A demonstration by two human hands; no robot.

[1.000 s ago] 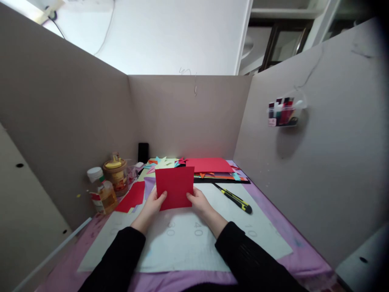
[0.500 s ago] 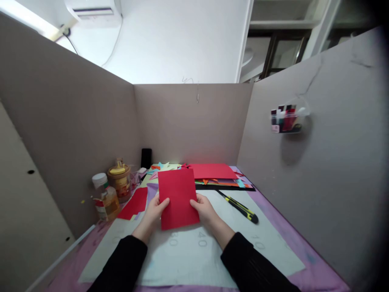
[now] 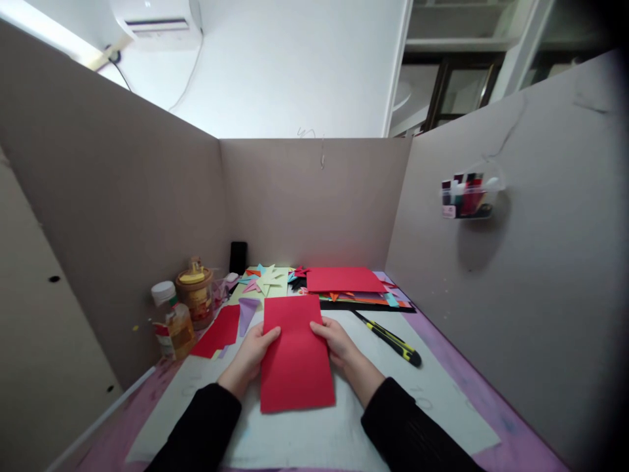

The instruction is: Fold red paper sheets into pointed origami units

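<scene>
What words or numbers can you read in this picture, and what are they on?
Nothing reads clearly.
White cutting mat: faint grey numerals near its right edge, too washed out to read.
Bottle and jar on the left: red and yellow labels, print too small and blurred.
Clear holder on the right wall: a small label, unreadable.
Red paper held by the left hand and right hand: blank.

This is a craft workstation inside a room: cardboard walls (image 3: pixel 314 196) enclose a table with coloured paper pieces (image 3: pixel 275 278), a utility knife (image 3: pixel 390 338) and a glue bottle (image 3: pixel 171 321).
</scene>
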